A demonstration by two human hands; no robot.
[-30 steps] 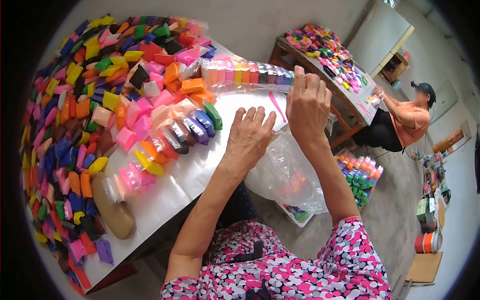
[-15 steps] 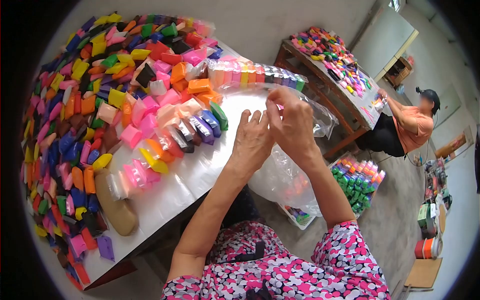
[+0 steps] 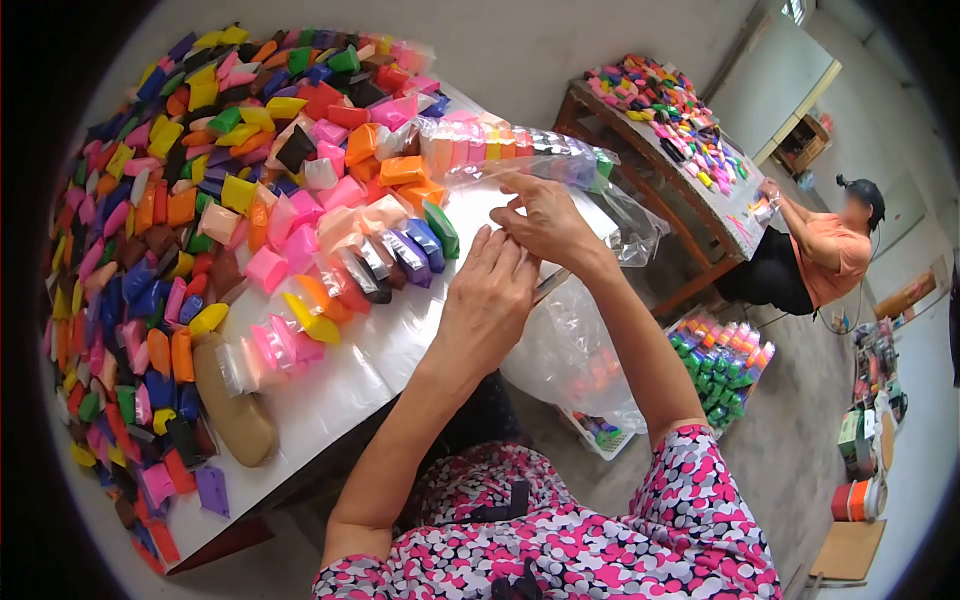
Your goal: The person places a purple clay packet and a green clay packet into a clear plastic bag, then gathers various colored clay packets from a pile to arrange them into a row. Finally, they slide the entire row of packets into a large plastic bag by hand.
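Note:
My left hand (image 3: 490, 292) lies low over the white tabletop (image 3: 350, 385), its fingers stretched forward, close together and slightly bent. I see nothing held in it. Touching or just over those fingertips is my right hand (image 3: 552, 222), with index finger and thumb apart and the other fingers curled under; no held thing shows. Just beyond it lies a clear plastic bag (image 3: 640, 232) with a row of coloured packets (image 3: 500, 145) inside. Left of my hands stand small packets in rows, among them a green packet (image 3: 441, 230), a blue packet (image 3: 424, 243) and a yellow packet (image 3: 312, 320).
A big heap of coloured packets (image 3: 150, 260) covers the table's left side. A tan, smooth, elongated object (image 3: 235, 415) lies near the front edge. Filled bags (image 3: 720, 365) and a white basket (image 3: 605, 445) stand on the floor. Another person (image 3: 835, 245) sits at a second table (image 3: 690, 165).
My right hand has moved left and slightly down, its index finger and thumb parting from a closer pinch. My left hand has shifted slightly, with its fingers flatter.

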